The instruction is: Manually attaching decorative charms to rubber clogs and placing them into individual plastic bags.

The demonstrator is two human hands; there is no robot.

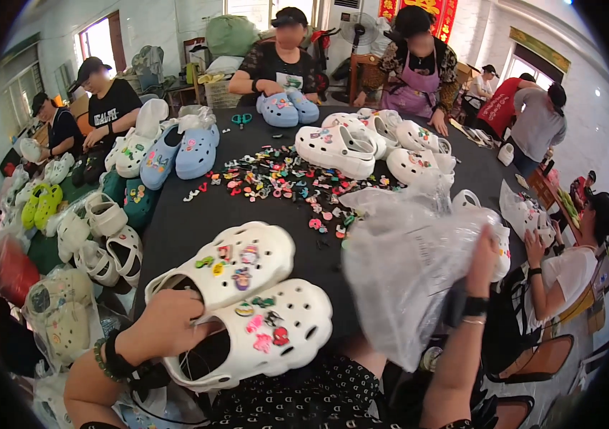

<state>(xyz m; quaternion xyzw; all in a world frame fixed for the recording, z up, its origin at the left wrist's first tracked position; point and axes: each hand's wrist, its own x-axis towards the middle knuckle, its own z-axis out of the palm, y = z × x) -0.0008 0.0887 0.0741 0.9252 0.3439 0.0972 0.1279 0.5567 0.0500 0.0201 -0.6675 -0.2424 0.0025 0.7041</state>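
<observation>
The dark-covered bench (183,218) spreads out in front of me, carrying more white clogs (329,154) towards its far right.

At the near right, a clear plastic bag (401,275) hangs from my right hand (487,247). I expect it to be light, limp and slippery, tearing if tugged, so its rim seems the safest place to hold. It looks crumpled and shiny, with faint print. My right hand is at its right edge, but my fingers don't show clearly, so I cannot tell whether they are pinching or spread.

At the near left, I have two white clogs (265,250) side by side, toes to the right, over the near edge of the bench. They should be light, springy and hardly fragile, smooth but easy to grip; the adjoining sides at the foot openings look the best hold, leaving the decorated tops alone. They are chunky and rounded, with dark holes across the toes.

My left hand (168,322) is pinching those adjoining sides together, fingers in the far clog and thumb in the near one.

Smallest are the charms: green, yellow and purple on the far clog; pink, green and red on the near one. A colourful scatter of loose charms (268,179) lies mid-bench.
</observation>
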